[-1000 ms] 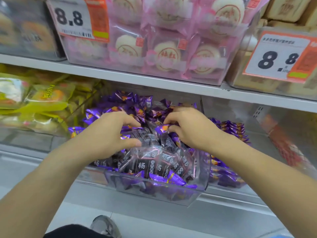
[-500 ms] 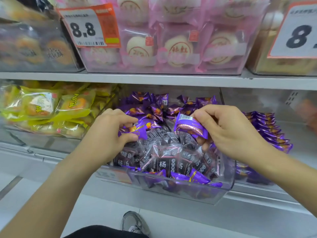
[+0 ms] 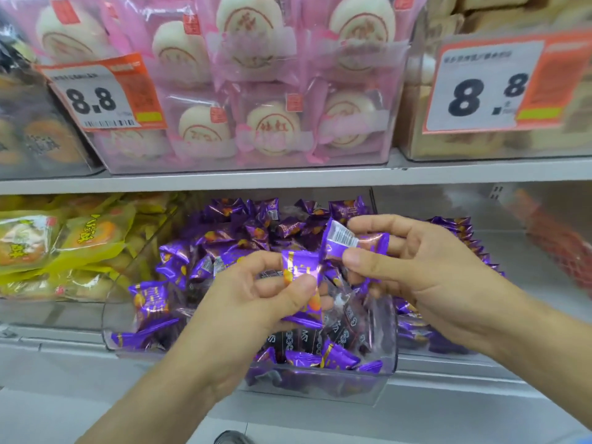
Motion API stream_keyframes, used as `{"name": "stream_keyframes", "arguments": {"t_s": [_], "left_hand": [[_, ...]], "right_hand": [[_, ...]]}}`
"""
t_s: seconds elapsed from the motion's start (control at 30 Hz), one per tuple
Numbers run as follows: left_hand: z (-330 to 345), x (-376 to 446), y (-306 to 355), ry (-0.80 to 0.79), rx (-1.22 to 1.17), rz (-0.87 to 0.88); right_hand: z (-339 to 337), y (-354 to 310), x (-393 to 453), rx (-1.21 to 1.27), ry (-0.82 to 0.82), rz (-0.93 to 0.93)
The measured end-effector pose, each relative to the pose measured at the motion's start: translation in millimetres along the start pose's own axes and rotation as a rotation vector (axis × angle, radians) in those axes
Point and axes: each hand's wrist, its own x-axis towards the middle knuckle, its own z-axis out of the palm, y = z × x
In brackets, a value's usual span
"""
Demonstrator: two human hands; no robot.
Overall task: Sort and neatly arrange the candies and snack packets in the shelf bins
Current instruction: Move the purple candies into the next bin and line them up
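My left hand [image 3: 256, 302] and right hand [image 3: 413, 270] each pinch a purple candy [image 3: 301, 270], now lifted at mid-frame above the clear bin [image 3: 378, 386]; purple ones are coming out from the dark packets [image 3: 307, 338].

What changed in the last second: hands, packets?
Both hands came up out of the clear bin. The left hand now pinches a purple packet it lifted from the pile; the right hand holds another purple packet, barcode side up, raised beside it. The dark packets in the bin, the yellow packets and the price tags stayed put.
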Motion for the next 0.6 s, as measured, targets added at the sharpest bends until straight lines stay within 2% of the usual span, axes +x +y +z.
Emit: {"name": "stream_keyframes", "arguments": {"t_s": [0.1, 0.23, 0.37, 0.5, 0.6], "left_hand": [[6, 3, 1, -0.053, -0.027, -0.010], [18, 7, 1, -0.084, -0.067, -0.041], [34, 14, 3, -0.120, -0.203, -0.068], [46, 15, 3, -0.115, -0.312, -0.084], [50, 17, -1, -0.061, -0.157, -0.016]], "right_hand": [[-7, -1, -7, 0.001, -0.013, -0.097], [-13, -2, -12, 0.124, -0.047, -0.197], [-17, 13, -12, -0.136, 0.066, -0.422], [-21, 23, -16, -0.283, 0.063, -0.415], [-25, 22, -22, -0.352, -0.040, -0.385]]}}
